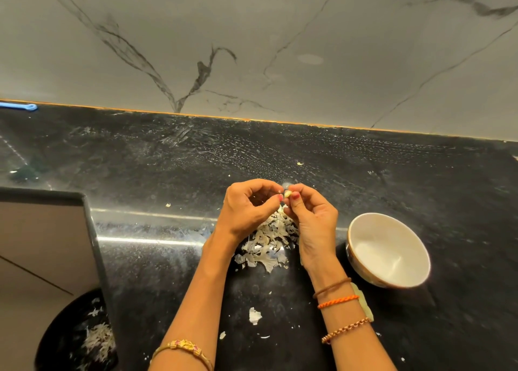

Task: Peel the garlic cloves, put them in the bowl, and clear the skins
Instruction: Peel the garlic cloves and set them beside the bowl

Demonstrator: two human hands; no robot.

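One garlic clove [287, 194] pinched by two hands, beside one bowl [388, 249].

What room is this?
Probably a kitchen: a black speckled stone counter under a grey marble wall, a white ceramic bowl, and a pile of papery garlic skins.
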